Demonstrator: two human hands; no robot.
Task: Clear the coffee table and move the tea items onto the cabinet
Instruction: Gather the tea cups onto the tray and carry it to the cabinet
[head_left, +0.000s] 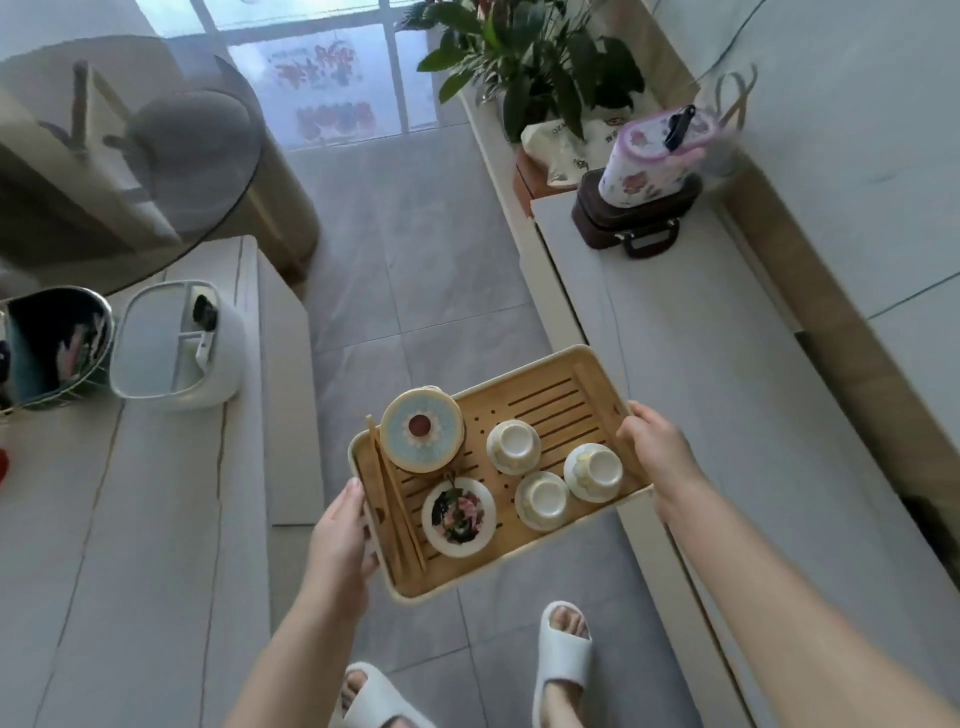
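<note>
I carry a bamboo tea tray (563, 400) with a cream rim in the air above the grey floor, between the coffee table (130, 519) on the left and the long white cabinet (727, 389) on the right. My left hand (340, 545) grips its near-left end. My right hand (657, 449) grips its far-right end, over the cabinet's edge. On the tray stand three upturned white cups (513, 447), a blue round lid (422, 431), a floral dish (458, 516) and wooden tongs (397, 509).
On the coffee table stand a white organiser box (171, 345) and a dark round tin (54, 343). The cabinet's far end holds a brown case (631, 218) with a floral bag (657, 156) on top, beside a potted plant (530, 62). My slippered feet (563, 654) are on the floor.
</note>
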